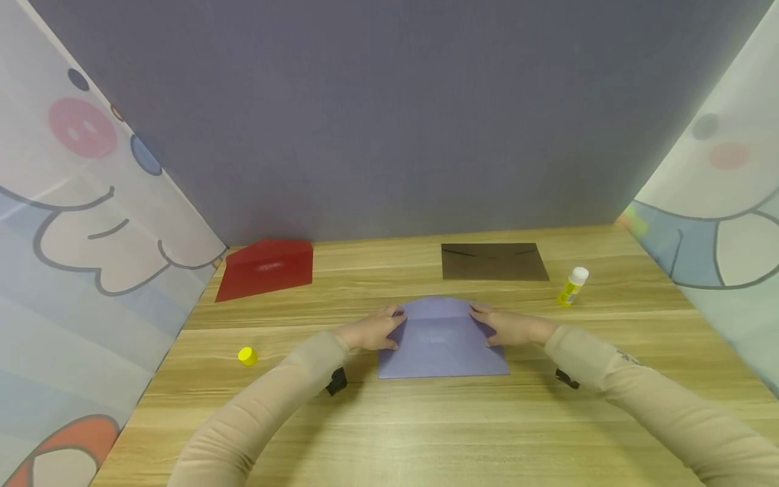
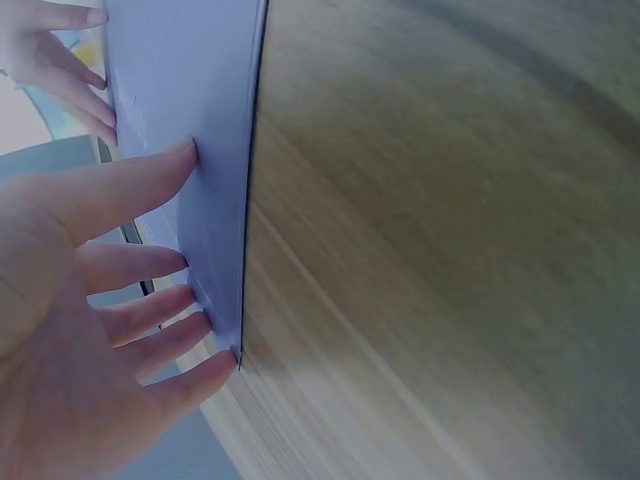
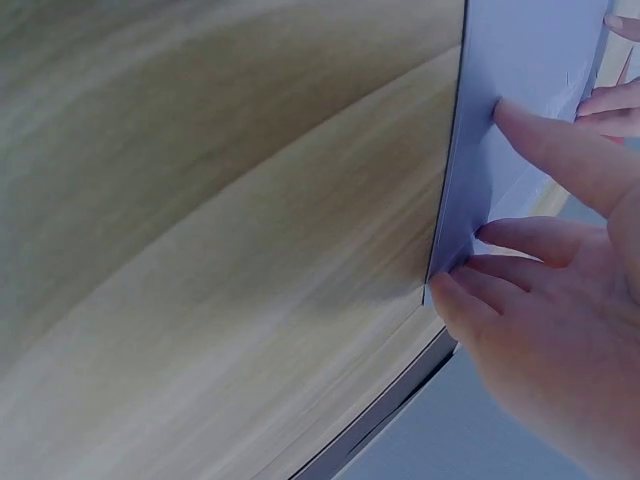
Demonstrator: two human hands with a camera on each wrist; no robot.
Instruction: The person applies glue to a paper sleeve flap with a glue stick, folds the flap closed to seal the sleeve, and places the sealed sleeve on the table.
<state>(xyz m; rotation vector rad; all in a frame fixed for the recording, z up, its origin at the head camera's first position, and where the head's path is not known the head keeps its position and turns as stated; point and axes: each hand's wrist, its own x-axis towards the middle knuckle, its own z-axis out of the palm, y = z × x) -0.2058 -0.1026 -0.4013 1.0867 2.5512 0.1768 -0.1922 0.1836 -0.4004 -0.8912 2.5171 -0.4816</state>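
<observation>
A purple envelope (image 1: 439, 352) lies on the table, its rounded flap unfolded on the far side. My left hand (image 1: 372, 330) rests at its left edge, with the thumb (image 2: 165, 172) and fingertips touching the paper. At the opposite edge, my right hand (image 1: 512, 329) touches the envelope with its thumb (image 3: 545, 135) and extended fingers. Neither hand is curled around the paper. Both wrist views show the purple surface (image 2: 205, 90) under spread fingers.
A red envelope (image 1: 268, 274) with its flap up lies at the back left, and a dark brown envelope (image 1: 494, 264) at the back right. A glue stick (image 1: 572, 287) with a white end stands at right. A yellow cap (image 1: 247, 356) sits at left on the wooden table (image 1: 426, 433).
</observation>
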